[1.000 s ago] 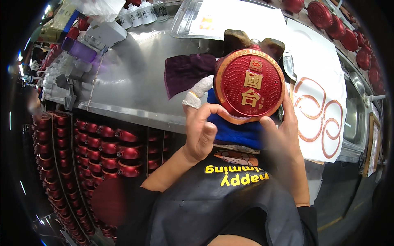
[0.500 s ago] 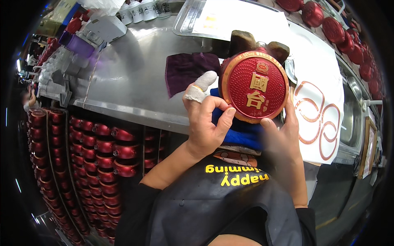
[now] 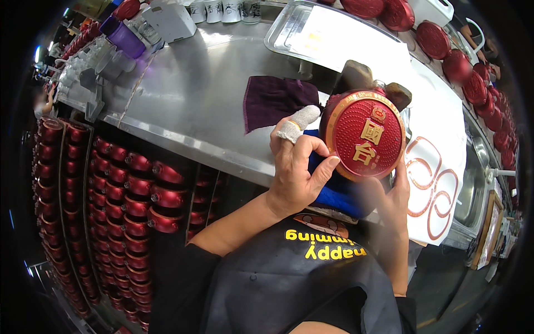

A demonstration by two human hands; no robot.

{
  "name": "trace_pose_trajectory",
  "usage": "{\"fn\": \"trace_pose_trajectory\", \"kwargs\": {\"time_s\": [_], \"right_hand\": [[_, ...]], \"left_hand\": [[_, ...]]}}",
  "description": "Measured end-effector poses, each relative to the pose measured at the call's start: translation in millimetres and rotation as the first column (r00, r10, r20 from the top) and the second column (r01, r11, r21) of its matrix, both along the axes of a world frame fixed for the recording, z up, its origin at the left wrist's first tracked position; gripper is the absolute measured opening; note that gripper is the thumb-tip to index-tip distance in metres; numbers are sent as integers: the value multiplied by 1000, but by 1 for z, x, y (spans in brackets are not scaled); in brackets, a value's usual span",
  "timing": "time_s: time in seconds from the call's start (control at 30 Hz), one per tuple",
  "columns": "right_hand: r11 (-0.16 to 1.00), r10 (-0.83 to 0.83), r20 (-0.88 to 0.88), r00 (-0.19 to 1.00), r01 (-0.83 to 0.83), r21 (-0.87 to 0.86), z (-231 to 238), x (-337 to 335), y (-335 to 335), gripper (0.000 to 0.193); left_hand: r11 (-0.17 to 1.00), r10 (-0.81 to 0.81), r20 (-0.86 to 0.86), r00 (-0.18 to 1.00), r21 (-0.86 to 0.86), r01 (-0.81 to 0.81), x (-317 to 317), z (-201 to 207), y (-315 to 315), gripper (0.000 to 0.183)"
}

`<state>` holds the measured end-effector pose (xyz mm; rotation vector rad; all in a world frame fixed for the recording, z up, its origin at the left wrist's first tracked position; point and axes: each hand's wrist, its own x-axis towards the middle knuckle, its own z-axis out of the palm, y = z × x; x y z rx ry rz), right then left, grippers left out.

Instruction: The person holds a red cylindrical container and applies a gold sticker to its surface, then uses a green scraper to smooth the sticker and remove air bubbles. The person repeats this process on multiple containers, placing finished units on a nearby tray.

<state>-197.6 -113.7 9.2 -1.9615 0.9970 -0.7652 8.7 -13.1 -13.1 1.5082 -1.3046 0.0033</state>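
A round, flat red bottle (image 3: 364,139) with a dotted face, raised gold characters and an orange-gold band round its rim leans on a stand with two dark padded blocks (image 3: 356,75). The bottle's neck shows between the blocks. My right hand (image 3: 392,197), partly blurred, grips the bottle's lower right edge. At the left rim, my left hand (image 3: 303,167) has thumb and forefinger pinched together against the band; what lies between the tips is hidden. A grey-white cloth cover (image 3: 297,123) sits on one left finger. Blue cloth (image 3: 339,195) lies below the bottle.
Orange-gold ring strips (image 3: 425,172) lie on white paper at right, beside a sink (image 3: 473,195). A purple cloth (image 3: 275,100) rests on the steel table (image 3: 189,111). Behind stands a metal tray (image 3: 281,36). Red bottles fill racks (image 3: 128,195) at left; several more line the back right.
The whole view has shifted, so the table and bottle sit farther right and lower. Both hands stay at the bottle's rim, the left still pinching.
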Motion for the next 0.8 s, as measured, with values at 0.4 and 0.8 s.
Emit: {"fn": "trace_pose_trajectory", "kwargs": {"time_s": [0.4, 0.8], "right_hand": [[999, 24, -19, 1000, -24, 21, 1, -3, -2, 90], [999, 32, -27, 999, -30, 43, -1, -3, -2, 92]], "left_hand": [[985, -157, -386, 909, 1, 170, -1, -27, -5, 77], [986, -157, -320, 934, 4, 167, 1, -27, -9, 80]]}}
